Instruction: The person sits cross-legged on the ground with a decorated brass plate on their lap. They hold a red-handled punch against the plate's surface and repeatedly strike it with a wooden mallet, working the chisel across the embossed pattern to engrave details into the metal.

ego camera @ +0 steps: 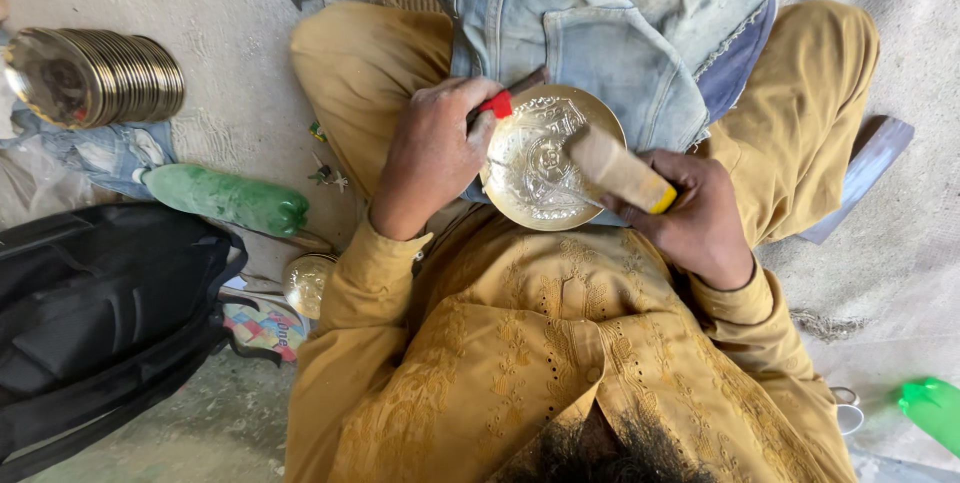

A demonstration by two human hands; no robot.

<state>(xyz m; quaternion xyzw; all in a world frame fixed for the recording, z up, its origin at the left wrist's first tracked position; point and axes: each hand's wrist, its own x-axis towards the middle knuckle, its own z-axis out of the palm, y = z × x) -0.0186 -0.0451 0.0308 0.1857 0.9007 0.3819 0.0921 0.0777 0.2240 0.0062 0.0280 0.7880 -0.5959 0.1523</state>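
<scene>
Sitting cross-legged on a pale rough floor [230,33], the person steadies a brass plate [535,178] on denim in the lap, left hand [430,158] closed around a red-banded tool [500,101], perhaps a chisel, right hand [695,223] gripping a wooden mallet [615,171], stacked brass plates [95,78] at ten o'clock.

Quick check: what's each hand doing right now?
Left hand: closed on a red-tipped tool at the rim of the engraved brass plate.
Right hand: closed on a wooden mallet over the plate.
</scene>
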